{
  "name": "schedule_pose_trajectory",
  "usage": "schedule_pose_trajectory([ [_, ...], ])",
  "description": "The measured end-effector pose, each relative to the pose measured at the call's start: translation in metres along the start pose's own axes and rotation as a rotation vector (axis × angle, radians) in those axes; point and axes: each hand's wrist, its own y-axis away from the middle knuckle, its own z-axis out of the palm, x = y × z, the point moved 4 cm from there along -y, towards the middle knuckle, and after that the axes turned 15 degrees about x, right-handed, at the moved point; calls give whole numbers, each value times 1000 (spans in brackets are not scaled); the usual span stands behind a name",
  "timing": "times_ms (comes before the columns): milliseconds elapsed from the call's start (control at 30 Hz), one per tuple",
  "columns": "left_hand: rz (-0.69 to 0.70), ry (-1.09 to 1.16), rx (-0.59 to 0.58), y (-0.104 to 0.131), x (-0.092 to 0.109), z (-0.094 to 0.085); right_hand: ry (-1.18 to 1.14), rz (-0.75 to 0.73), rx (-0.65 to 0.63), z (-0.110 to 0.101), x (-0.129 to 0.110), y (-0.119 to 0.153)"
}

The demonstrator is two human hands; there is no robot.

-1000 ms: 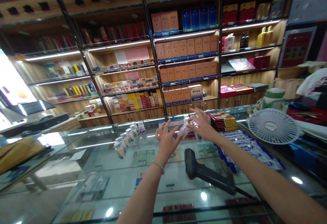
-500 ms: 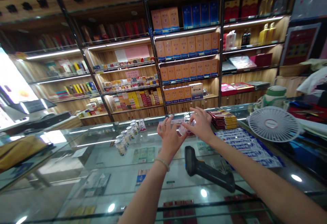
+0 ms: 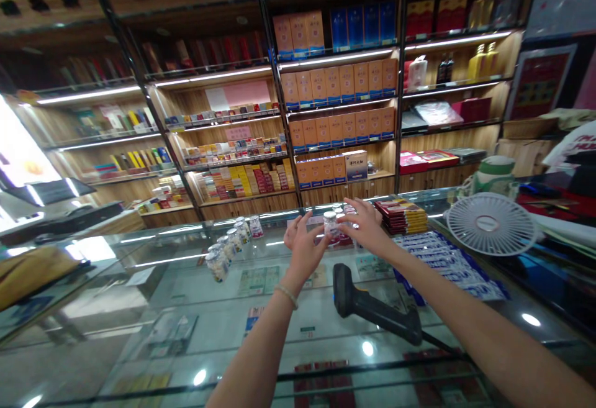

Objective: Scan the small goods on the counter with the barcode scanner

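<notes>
Between my two hands, small clear bottles with white caps (image 3: 329, 224) stand upright on the glass counter (image 3: 186, 296). My left hand (image 3: 305, 243) is just left of the front bottle, its fingers apart and nothing in its grasp. From the right, my right hand (image 3: 365, 226) reaches over with spread fingers, thumb and fingertips beside the bottles; whether it touches one is hard to tell. Farther left, several similar bottles (image 3: 229, 248) form a slanting row. A black barcode scanner (image 3: 372, 308) lies below my hands.
Red and yellow packs (image 3: 403, 215) are stacked right of my right hand, beside blue-and-white packets (image 3: 447, 265). A white fan (image 3: 488, 224) and a green-lidded jug (image 3: 496, 175) stand farther right. Stocked shelves (image 3: 344, 54) line the back wall.
The front bottle, tilted between my hands earlier, now stands upright. My left hand has drawn back slightly to the left and its fingers have parted from the bottle.
</notes>
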Motion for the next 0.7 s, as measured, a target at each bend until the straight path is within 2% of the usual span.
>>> schedule_pose_trajectory([
  [167, 10, -68, -44, 1, 6, 1, 18, -18, 11, -5, -1, 2],
  [333, 32, -165, -56, -12, 17, 4, 71, -16, 81, -10, 8, 2],
  [500, 67, -198, -127, -23, 20, 18, 159, -12, 77, -11, 17, 3],
  [700, 97, -193, -185, -15, 10, 36, 250, -79, -3, -7, 17, 9],
])
